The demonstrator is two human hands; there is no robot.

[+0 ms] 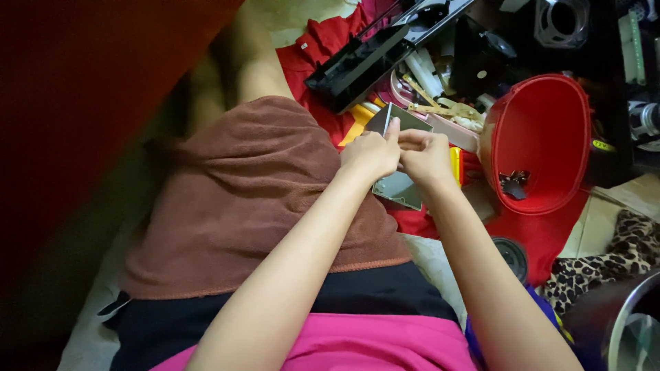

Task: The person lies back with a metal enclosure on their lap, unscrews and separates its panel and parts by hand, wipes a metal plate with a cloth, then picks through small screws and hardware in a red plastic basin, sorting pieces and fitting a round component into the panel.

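Note:
My left hand [370,154] and my right hand [426,156] are pressed together over a flat grey metal plate [399,187], both gripping it. The plate's upper corner [395,115] sticks out above my left fingers, and its lower edge shows below my hands. My fingers hide the middle of the plate. A brown towel [254,199] lies over my lap just left of my hands.
A red plastic bucket [543,124] lies on its side at the right with small dark metal parts inside. Black plastic housings [357,65], white tubes and red cloth [316,51] crowd the floor beyond my hands. Leopard-print fabric [612,257] lies at lower right.

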